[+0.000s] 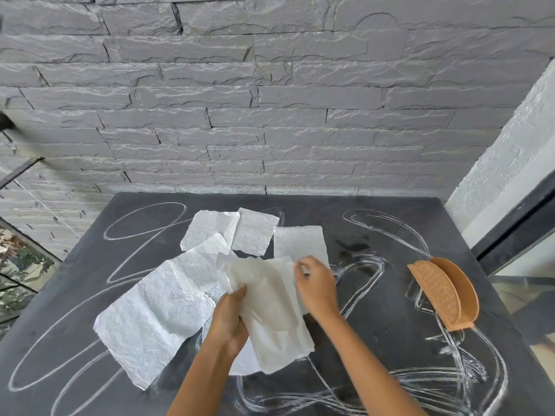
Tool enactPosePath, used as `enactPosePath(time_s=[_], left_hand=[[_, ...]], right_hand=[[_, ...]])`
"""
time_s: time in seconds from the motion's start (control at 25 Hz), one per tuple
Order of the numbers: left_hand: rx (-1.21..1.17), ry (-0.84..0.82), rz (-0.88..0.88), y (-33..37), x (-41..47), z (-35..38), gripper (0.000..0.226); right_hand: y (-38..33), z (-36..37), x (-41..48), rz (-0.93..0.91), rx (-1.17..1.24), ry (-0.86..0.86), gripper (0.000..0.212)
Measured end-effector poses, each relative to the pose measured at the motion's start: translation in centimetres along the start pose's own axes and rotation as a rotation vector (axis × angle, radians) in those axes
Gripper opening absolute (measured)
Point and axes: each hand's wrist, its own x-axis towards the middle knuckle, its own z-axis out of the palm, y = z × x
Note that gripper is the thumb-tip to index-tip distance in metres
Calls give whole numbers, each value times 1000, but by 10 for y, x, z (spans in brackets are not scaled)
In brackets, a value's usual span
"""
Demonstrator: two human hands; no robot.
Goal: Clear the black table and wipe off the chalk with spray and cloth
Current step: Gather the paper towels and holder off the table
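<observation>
White chalk loops and smears (372,267) cover the black table (90,310). Several torn white paper towel sheets lie across its middle. My left hand (229,318) grips a bunch of gathered paper towels (270,313) just above the table. My right hand (315,283) pinches the upper right edge of that same bunch, beside a flat sheet (300,241). A large crumpled sheet (153,319) lies to the left. No spray bottle or cloth shows in view.
An orange half-round napkin holder (444,292) stands on the table's right side. A grey stone wall (270,100) runs along the far edge. A window frame (516,217) borders the right, and glass with foliage lies to the left.
</observation>
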Motion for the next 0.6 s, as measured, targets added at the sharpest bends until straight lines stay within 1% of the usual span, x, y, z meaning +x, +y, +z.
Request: enactPosePath(time_s=[0.08,0.2,0.32,0.44,0.52,0.6], left_hand=[[-9,25,-23,11,6,-5,22],[1,50,-71,25,19,-13,22],[18,41,-92,37,31,-20,24],[21,21,-114,43,39,-21,24],[25,24,-130,45,45,-23,24],[18,28,-145,46,49,-26,24]], right_hand=[[22,-6,37,184,-127,86,21],[48,-6,72,417,-254,105,32],[57,8,87,503,-311,98,36],[58,22,99,566,-314,122,27],[61,28,106,634,-269,111,24],[64,28,111,707,-154,166,23]])
